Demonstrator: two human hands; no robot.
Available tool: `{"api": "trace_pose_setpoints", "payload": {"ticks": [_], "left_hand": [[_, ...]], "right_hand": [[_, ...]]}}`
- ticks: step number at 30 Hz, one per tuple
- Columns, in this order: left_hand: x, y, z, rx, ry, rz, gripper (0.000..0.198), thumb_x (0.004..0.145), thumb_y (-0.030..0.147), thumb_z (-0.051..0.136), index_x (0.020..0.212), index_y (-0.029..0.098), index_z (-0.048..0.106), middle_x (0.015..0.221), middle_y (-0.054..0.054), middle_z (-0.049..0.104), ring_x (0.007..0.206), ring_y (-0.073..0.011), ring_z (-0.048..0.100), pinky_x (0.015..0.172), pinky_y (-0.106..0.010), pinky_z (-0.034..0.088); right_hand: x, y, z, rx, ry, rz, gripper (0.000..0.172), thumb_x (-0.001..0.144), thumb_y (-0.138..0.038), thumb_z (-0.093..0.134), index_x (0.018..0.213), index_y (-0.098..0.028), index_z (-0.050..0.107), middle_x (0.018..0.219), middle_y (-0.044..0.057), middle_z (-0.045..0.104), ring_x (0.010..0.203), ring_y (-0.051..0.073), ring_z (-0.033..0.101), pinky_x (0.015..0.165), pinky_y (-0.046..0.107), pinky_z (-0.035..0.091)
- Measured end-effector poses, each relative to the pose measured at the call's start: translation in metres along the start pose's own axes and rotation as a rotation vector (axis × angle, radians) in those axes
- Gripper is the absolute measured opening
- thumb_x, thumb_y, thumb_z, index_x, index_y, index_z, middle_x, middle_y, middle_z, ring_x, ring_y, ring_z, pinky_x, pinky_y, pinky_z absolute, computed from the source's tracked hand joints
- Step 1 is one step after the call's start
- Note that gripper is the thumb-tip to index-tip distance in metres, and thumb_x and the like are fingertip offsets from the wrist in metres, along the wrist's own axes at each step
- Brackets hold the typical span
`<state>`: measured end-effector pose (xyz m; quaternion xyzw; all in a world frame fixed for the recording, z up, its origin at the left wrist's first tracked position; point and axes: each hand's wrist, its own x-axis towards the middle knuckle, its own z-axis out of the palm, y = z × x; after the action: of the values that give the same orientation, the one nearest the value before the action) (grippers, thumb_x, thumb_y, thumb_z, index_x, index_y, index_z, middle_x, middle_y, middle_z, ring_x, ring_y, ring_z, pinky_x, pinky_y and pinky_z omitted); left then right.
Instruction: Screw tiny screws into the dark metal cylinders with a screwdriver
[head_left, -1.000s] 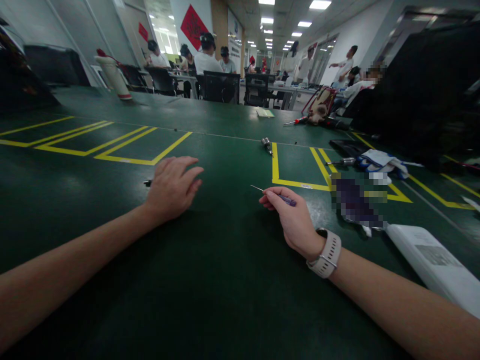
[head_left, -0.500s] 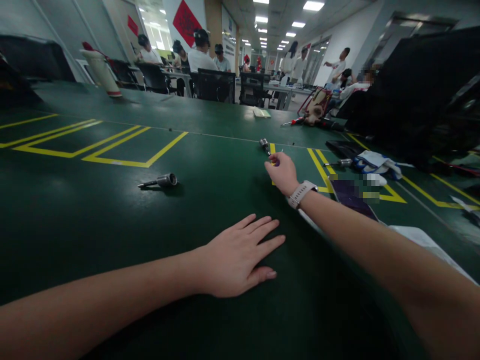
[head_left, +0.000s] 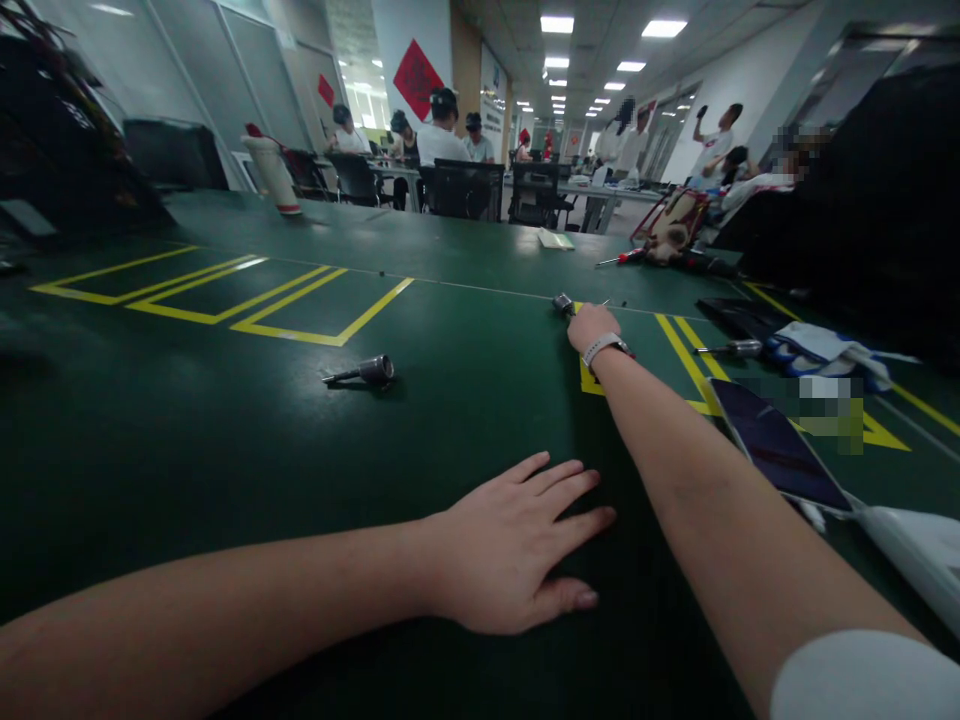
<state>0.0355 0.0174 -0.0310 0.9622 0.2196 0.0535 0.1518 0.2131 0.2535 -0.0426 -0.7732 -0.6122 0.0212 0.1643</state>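
Note:
My left hand (head_left: 517, 545) lies palm down on the green table, open with its fingers spread, holding nothing. Farther out, my right hand (head_left: 595, 328), with a pale watch strap on the wrist, is curled over the shank end of a metal socket bit (head_left: 562, 303). The round head of this bit shows just beyond my knuckles; my fingertips and most of the shank are hidden. A second socket bit (head_left: 369, 371) lies on its side on the table, left of both hands, its wide end toward the right.
Yellow tape outlines (head_left: 289, 332) mark the table. At right are a dark-screened tablet (head_left: 776, 440), a third socket bit (head_left: 739, 348) and white-blue gloves (head_left: 832, 352). Toward the back are a red-handled screwdriver (head_left: 624, 258) and a cup (head_left: 274, 178). People sit and stand beyond.
The view has shifted, moving the scene rightward and slightly down. My right hand has reached farther forward over the bit's shank. My left hand stays flat; the bits look unmoved on the table.

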Motion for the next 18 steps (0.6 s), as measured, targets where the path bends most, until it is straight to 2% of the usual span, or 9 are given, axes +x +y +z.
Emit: {"api": "trace_pose_setpoints", "payload": {"ticks": [3, 6, 8, 10, 12, 15, 17, 18], "left_hand": [[0.001, 0.0, -0.003, -0.024, -0.012, 0.006, 0.059, 0.092, 0.049, 0.038, 0.142, 0.018, 0.035, 0.152, -0.014, 0.028, 0.141, -0.0285, 0.022, 0.114, -0.05, 0.02], [0.001, -0.001, -0.006, -0.071, -0.019, -0.012, 0.052, 0.093, 0.044, 0.04, 0.14, 0.02, 0.039, 0.15, -0.012, 0.033, 0.14, -0.0271, 0.026, 0.113, -0.05, 0.023], [0.002, -0.003, -0.007, -0.129, 0.021, -0.072, 0.045, 0.093, 0.038, 0.04, 0.135, 0.02, 0.045, 0.147, -0.011, 0.039, 0.137, -0.0247, 0.033, 0.111, -0.047, 0.028], [0.002, -0.01, -0.006, -0.194, 0.148, -0.213, 0.039, 0.093, 0.034, 0.041, 0.128, 0.02, 0.05, 0.143, -0.01, 0.044, 0.13, -0.0227, 0.041, 0.106, -0.043, 0.037], [0.003, -0.022, -0.005, -0.224, 0.33, -0.404, 0.038, 0.092, 0.035, 0.043, 0.125, 0.019, 0.052, 0.137, -0.011, 0.048, 0.125, -0.0235, 0.047, 0.101, -0.043, 0.042], [0.005, -0.043, -0.006, -0.163, 0.546, -0.608, 0.05, 0.084, 0.036, 0.055, 0.128, 0.013, 0.047, 0.134, -0.015, 0.048, 0.124, -0.0273, 0.046, 0.105, -0.046, 0.037], [0.006, -0.054, -0.008, -0.133, 0.58, -0.696, 0.067, 0.079, 0.042, 0.061, 0.134, 0.011, 0.039, 0.139, -0.018, 0.042, 0.129, -0.0304, 0.041, 0.106, -0.048, 0.035], [0.006, -0.058, -0.01, -0.12, 0.54, -0.714, 0.073, 0.076, 0.045, 0.063, 0.135, 0.01, 0.037, 0.14, -0.02, 0.04, 0.13, -0.0323, 0.039, 0.107, -0.049, 0.033]], "right_hand": [[-0.01, 0.003, -0.002, -0.049, -0.018, -0.037, 0.032, 0.09, -0.031, 0.055, 0.117, -0.013, 0.055, 0.118, 0.011, 0.058, 0.102, 0.022, 0.06, 0.085, 0.042, 0.051], [-0.03, 0.007, -0.008, -0.076, -0.038, -0.102, 0.031, 0.093, -0.029, 0.049, 0.112, -0.006, 0.058, 0.115, 0.02, 0.059, 0.103, 0.027, 0.06, 0.083, 0.038, 0.049], [-0.049, 0.01, -0.013, -0.09, -0.042, -0.15, 0.032, 0.093, -0.027, 0.045, 0.11, -0.005, 0.058, 0.113, 0.024, 0.059, 0.102, 0.03, 0.061, 0.08, 0.038, 0.048], [-0.072, 0.012, -0.018, -0.105, -0.036, -0.206, 0.031, 0.093, -0.026, 0.043, 0.109, -0.005, 0.058, 0.112, 0.024, 0.06, 0.102, 0.03, 0.061, 0.079, 0.037, 0.047], [-0.098, 0.015, -0.024, -0.114, -0.034, -0.274, 0.029, 0.093, -0.026, 0.042, 0.106, -0.006, 0.059, 0.108, 0.022, 0.061, 0.099, 0.03, 0.061, 0.076, 0.036, 0.046], [-0.139, 0.019, -0.034, -0.114, -0.034, -0.392, 0.024, 0.093, -0.025, 0.042, 0.099, -0.01, 0.06, 0.103, 0.018, 0.062, 0.093, 0.027, 0.062, 0.072, 0.034, 0.045], [-0.166, 0.021, -0.04, -0.102, -0.048, -0.473, 0.021, 0.092, -0.025, 0.044, 0.095, -0.012, 0.06, 0.098, 0.015, 0.063, 0.088, 0.023, 0.061, 0.069, 0.031, 0.045], [-0.178, 0.022, -0.043, -0.093, -0.059, -0.513, 0.019, 0.092, -0.025, 0.045, 0.094, -0.014, 0.06, 0.096, 0.013, 0.063, 0.086, 0.022, 0.06, 0.068, 0.03, 0.045]]}}
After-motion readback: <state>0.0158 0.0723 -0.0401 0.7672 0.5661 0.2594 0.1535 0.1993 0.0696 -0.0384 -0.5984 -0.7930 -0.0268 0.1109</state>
